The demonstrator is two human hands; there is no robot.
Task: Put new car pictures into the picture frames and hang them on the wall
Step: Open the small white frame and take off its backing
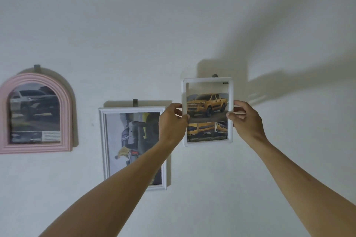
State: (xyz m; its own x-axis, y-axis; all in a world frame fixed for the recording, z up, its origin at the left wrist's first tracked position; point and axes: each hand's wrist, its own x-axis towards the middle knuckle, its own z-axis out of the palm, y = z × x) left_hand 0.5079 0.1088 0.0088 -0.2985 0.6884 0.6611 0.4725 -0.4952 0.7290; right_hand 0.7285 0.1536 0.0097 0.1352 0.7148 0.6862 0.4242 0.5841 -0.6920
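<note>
A small white frame (207,80) with a yellow pickup truck picture is held up against the white wall, just under a grey hook (214,75). My left hand (172,123) grips its left edge, thumb on the front. My right hand (245,119) grips its right edge the same way. Left of it, a larger white frame (102,146) with a car picture hangs from a hook (135,102); my left forearm covers part of it. At the far left hangs a pink arched frame (66,121) with a dark car picture.
The wall (192,25) is plain white above and to the right of the frames. Shadows of my arms fall on the wall at the upper right. Nothing else is in view.
</note>
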